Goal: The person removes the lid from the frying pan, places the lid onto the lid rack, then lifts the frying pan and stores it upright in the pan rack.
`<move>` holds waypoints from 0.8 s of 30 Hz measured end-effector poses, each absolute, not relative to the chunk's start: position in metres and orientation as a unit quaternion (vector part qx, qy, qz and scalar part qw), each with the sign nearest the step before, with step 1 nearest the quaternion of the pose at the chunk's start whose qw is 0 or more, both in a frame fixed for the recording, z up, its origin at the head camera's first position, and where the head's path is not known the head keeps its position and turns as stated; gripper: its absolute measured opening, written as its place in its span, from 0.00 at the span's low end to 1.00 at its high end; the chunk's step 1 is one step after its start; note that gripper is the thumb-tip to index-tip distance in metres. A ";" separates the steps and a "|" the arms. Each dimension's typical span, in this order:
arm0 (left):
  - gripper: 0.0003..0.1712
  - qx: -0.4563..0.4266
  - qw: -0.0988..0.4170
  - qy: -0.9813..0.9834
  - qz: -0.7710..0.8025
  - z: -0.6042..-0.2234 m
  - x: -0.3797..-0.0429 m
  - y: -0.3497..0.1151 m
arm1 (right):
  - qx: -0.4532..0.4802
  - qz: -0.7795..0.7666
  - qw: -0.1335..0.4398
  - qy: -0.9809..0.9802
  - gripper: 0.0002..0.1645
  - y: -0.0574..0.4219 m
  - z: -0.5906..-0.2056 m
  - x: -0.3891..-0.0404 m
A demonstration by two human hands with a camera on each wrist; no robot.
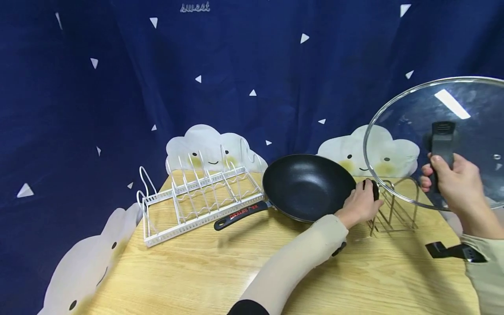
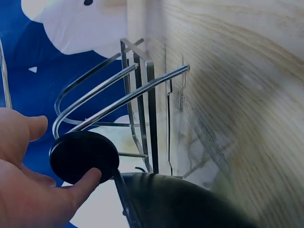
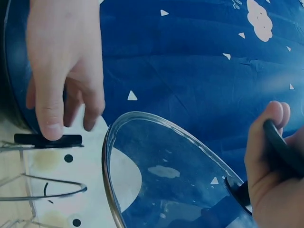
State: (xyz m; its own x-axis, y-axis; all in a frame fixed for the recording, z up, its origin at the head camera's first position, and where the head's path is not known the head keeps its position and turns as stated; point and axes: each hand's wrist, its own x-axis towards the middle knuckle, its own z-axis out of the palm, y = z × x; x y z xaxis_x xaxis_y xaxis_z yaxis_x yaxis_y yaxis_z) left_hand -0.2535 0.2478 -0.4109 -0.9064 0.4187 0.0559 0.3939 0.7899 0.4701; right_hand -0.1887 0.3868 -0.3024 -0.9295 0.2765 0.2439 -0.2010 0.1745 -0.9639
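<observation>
My right hand (image 1: pixel 458 181) grips the black handle (image 1: pixel 442 140) of a large glass lid (image 1: pixel 405 113), which is raised upright at the right with its metal rim facing me. My left hand (image 1: pixel 359 203) reaches across to the right side of a black wok (image 1: pixel 309 186). In the left wrist view its thumb touches a round black disc (image 2: pixel 78 154) beside a metal wire rack (image 2: pixel 151 114); its fingers stand apart from the disc. The wok's long black handle (image 1: pixel 240 215) points left, toward a white rack.
The white wire rack (image 1: pixel 204 219) with several upright loops stands on the wooden table (image 1: pixel 189 271) at the left. A blue curtain (image 1: pixel 236 48) with white triangles and clouds hangs behind. The metal rack stands just right of the wok, below the lid's left edge in the head view.
</observation>
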 end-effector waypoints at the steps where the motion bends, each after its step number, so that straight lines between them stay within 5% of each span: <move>1: 0.38 0.218 0.025 0.945 0.242 -0.410 -0.255 0.248 | -0.033 0.622 0.188 -0.759 0.12 0.387 -0.303 -0.189; 24: 0.32 0.238 -0.001 0.948 0.212 -0.422 -0.273 0.260 | -0.104 0.485 0.185 -0.849 0.10 0.395 -0.317 -0.190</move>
